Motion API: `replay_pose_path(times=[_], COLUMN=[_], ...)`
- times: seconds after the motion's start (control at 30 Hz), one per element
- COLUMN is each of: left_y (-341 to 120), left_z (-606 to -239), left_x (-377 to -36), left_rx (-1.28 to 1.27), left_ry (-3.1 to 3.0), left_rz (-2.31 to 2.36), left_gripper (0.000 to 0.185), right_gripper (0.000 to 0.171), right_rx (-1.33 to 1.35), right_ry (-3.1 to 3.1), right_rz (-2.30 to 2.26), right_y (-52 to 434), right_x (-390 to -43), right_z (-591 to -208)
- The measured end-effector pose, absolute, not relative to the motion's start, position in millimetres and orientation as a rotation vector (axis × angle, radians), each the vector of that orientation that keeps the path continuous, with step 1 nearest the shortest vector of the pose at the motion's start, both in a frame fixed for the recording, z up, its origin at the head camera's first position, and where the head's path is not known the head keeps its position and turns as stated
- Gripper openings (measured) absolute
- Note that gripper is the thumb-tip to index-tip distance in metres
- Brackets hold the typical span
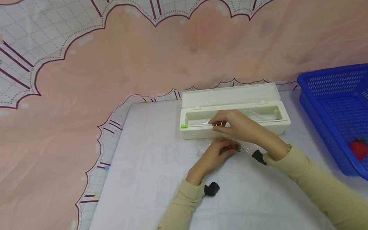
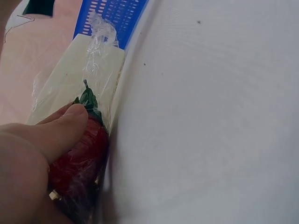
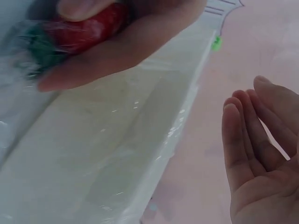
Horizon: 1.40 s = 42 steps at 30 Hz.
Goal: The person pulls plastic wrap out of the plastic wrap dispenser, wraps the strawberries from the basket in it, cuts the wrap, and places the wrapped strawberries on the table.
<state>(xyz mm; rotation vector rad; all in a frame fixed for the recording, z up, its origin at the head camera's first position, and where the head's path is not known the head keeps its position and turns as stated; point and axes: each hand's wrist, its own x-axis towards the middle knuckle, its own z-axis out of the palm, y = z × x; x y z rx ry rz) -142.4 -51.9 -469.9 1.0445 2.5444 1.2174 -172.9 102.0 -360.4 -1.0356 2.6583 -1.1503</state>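
Observation:
My left hand (image 1: 213, 157) grips a red strawberry (image 2: 88, 147) with a green leafy top, thumb across it near the leaves. Clear plastic film (image 2: 96, 51) covers the fruit and trails off beyond its stem in the left wrist view. Just in front of the hands is a white cling film box (image 1: 197, 132), its lid (image 1: 230, 96) raised at the back. My right hand (image 1: 234, 124) hovers over the box's front edge. Its fingers (image 3: 250, 140) are gently bent with nothing between them, as the right wrist view shows.
A blue plastic basket (image 1: 323, 128) stands to the right of the box, with another strawberry (image 1: 359, 149) inside. At the box's left end sits a small green slider (image 1: 184, 126). A white cloth (image 1: 143, 172) covers the table.

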Motion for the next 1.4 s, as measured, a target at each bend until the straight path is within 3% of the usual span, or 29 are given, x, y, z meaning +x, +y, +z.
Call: replay_pose_path(times=[0.63, 1.07, 1.4], left_y=[-54, -57, -63], left_z=[-466, -464, -459], left_x=[-136, -135, -133], left_rx=[1.013, 0.918, 0.784], left_ry=[2.591, 2.539, 2.542], left_rz=[1.071, 1.122, 1.130], left_gripper=[0.027, 0.034, 0.025], right_gripper=[0.026, 0.019, 0.020], right_rx=[-0.862, -0.886, -0.936], right_ry=[2.635, 2.635, 2.594], right_rz=[-1.202, -1.251, -1.216], right_y=[137, 159, 158], right_x=[-141, -134, -135], right_z=[-395, -411, -410])
